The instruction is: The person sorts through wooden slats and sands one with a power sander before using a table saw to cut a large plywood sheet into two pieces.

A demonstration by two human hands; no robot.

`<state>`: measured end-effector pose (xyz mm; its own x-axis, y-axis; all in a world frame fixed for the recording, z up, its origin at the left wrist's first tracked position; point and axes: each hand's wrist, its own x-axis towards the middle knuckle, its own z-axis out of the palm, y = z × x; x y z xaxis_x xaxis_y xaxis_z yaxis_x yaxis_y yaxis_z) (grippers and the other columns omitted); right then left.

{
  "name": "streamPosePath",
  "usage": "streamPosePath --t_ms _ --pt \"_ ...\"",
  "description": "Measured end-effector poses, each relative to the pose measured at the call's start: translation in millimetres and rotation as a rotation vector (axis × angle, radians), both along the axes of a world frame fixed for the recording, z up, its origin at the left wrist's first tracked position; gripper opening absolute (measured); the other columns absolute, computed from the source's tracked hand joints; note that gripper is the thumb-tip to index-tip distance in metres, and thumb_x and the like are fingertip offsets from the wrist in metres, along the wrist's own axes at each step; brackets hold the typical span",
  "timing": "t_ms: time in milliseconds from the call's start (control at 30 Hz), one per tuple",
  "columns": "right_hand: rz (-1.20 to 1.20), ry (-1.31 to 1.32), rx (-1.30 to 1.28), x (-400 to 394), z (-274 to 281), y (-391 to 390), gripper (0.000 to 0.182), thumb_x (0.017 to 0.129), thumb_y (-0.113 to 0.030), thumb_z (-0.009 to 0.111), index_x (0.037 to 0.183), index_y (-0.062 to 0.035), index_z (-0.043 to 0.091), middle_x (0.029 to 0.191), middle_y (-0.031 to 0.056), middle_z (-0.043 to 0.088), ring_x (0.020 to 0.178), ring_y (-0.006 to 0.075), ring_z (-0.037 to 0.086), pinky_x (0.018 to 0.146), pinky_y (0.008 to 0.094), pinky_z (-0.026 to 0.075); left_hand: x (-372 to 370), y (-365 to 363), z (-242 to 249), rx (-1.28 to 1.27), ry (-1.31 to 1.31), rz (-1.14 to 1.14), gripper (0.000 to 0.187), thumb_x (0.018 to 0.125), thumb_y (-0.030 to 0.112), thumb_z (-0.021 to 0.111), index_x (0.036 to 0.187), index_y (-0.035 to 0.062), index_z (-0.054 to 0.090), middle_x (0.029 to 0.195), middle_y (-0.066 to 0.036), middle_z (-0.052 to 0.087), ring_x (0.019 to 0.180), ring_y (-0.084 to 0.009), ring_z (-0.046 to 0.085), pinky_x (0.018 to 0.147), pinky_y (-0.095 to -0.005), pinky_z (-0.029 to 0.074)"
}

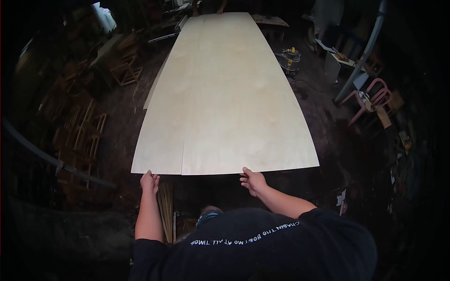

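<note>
A large pale plywood sheet stretches away from me, lying flat. A thin cut line or seam runs inward from its near edge, left of the middle. My left hand pinches the near edge left of that line, thumb on top and fingers underneath. On the other side of the line, my right hand grips the same edge, thumb above, fingers curled below. At the far end, another person's hands touch the sheet's edge. What supports the sheet is hidden beneath it.
A yellow-topped shop vacuum stands right of the sheet. Farther right are a slanting post and a pink chair. Wooden frames stand at left. A bundle of thin strips lies below my left hand.
</note>
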<state>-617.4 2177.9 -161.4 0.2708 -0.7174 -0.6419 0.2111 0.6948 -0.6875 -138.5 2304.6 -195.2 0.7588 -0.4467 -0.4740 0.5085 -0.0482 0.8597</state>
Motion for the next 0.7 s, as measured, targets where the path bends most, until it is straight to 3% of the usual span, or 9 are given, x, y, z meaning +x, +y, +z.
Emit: streamPosePath --t_ms 133,433,633,700 --pt "-0.001 0.010 0.017 -4 -6 14 0.040 0.101 -0.034 0.067 0.111 0.0050 0.063 0.111 0.0118 0.068 0.082 0.0152 0.064 0.063 0.0284 0.056 -4 17 -8 0.006 0.018 -0.007 0.022 0.105 0.020 0.057 0.117 0.0028 0.056 0.100 -0.009 0.059 0.087 -0.0223 0.062 0.074 -0.0357 0.056" --pt "-0.001 0.096 0.020 -10 -5 57 0.037 0.101 -0.029 0.069 0.100 0.0074 0.064 0.097 0.0144 0.069 0.075 0.0163 0.066 0.062 0.0276 0.057 -10 61 -29 -0.013 0.021 -0.011 0.019 0.105 0.020 0.056 0.115 0.0043 0.056 0.100 -0.009 0.061 0.086 -0.0218 0.062 0.072 -0.0360 0.054" --pt "-0.248 0.046 -0.187 -4 0 82 0.033 0.097 -0.015 0.072 0.091 0.0152 0.062 0.087 0.0177 0.068 0.078 0.0208 0.071 0.072 0.0300 0.064 -22 81 -36 -0.014 0.067 -0.021 0.017 0.105 0.020 0.056 0.114 0.0059 0.056 0.096 -0.007 0.061 0.082 -0.0188 0.061 0.072 -0.0352 0.054" --pt "-0.279 0.050 -0.214 0 4 86 0.031 0.096 -0.012 0.072 0.091 0.0162 0.061 0.086 0.0184 0.068 0.075 0.0208 0.071 0.069 0.0302 0.064 -23 86 -30 -0.031 0.099 -0.019 0.015 0.106 0.020 0.055 0.113 0.0074 0.056 0.095 -0.005 0.061 0.082 -0.0180 0.062 0.070 -0.0343 0.053"
